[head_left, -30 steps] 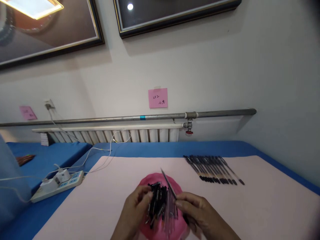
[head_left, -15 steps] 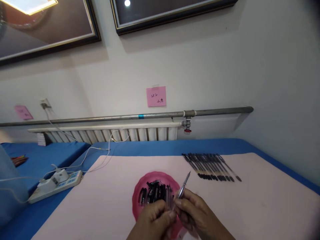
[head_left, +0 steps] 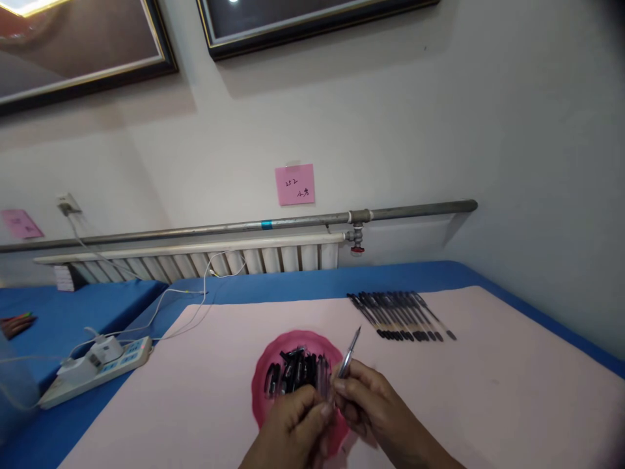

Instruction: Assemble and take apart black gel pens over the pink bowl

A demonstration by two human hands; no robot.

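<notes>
My right hand pinches an uncapped pen by its lower barrel, with the tip pointing up and away. My left hand is closed right beside it, fingertips meeting the right hand's; what they hold is hidden. Both hands hover over the near edge of a pink dish that holds several black pen caps and clear pen barrels. A neat row of several capped black pens lies on the pale pink mat to the right and beyond.
A white power strip with plugged-in chargers and cables lies at the left on the blue table cover. A radiator and a grey pipe run along the wall. A pink note is stuck above.
My left hand has left the pile of caps in the dish and closed in against my right hand. The pen has swung from leaning left to leaning right. The view has shifted slightly.
</notes>
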